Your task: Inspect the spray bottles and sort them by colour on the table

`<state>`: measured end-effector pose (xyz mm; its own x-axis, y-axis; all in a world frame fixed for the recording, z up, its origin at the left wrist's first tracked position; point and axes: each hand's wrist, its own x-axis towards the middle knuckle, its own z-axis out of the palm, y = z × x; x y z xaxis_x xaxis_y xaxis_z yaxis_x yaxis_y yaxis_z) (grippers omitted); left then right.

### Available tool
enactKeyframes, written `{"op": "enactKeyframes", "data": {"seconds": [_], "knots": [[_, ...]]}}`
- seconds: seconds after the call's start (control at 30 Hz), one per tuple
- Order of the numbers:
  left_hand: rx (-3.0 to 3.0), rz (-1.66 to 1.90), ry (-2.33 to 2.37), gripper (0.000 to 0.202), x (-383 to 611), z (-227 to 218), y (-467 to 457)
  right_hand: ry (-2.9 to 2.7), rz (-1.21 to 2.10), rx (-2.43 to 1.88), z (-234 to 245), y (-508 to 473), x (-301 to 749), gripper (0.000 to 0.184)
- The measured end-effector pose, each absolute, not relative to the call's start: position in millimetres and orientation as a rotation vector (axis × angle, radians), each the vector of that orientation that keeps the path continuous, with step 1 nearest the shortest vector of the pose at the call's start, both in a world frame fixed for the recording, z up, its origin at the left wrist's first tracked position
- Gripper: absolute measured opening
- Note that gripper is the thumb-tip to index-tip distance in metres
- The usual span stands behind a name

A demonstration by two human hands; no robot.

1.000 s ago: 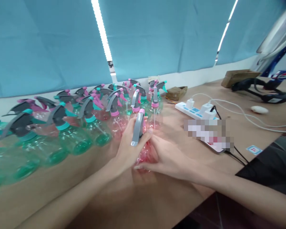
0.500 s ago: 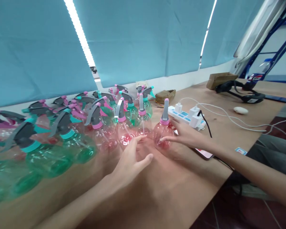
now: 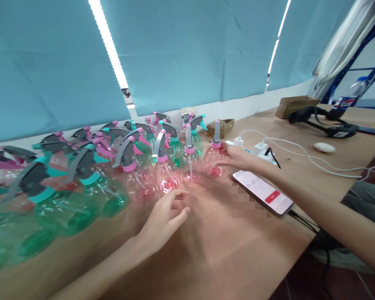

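Note:
My right hand (image 3: pixel 240 156) grips a pink see-through spray bottle (image 3: pixel 215 161) from its right side, thumb in front and fingers behind. The bottle stands upright at the right end of a group, its grey trigger head on a pink collar. My left hand (image 3: pixel 166 212) is open and holds nothing, its fingers curved loosely above the table. Just beyond its fingertips stands another pink spray bottle (image 3: pixel 167 177), with one more pink spray bottle (image 3: pixel 191 164) to the right. Several green bottles, such as one green spray bottle (image 3: pixel 104 196), crowd the left side.
A lit phone (image 3: pixel 253 185) lies by my right forearm, partly covered by it. Behind it are a power strip with white plugs (image 3: pixel 261 148) and cables. A white mouse (image 3: pixel 324 147), a black headset (image 3: pixel 328 125), a cola bottle (image 3: pixel 346 100) and cardboard pieces (image 3: pixel 295 106) sit farther back.
My right hand has moved the pink spray bottle back, away from me, beside the other bottles. The phone shows more fully. My left hand has shifted slightly left and down, still open.

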<state>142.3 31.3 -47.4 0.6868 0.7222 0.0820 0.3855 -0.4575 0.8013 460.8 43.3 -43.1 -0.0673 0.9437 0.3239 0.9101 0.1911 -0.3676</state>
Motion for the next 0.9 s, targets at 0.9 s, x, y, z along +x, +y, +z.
{"op": "enactKeyframes", "data": {"seconds": [0.9], "knots": [[2.083, 0.616, 1.110, 0.016, 50, -47, 20, -1.910, -0.052, -1.629, -58, -50, 337, 0.071]]}}
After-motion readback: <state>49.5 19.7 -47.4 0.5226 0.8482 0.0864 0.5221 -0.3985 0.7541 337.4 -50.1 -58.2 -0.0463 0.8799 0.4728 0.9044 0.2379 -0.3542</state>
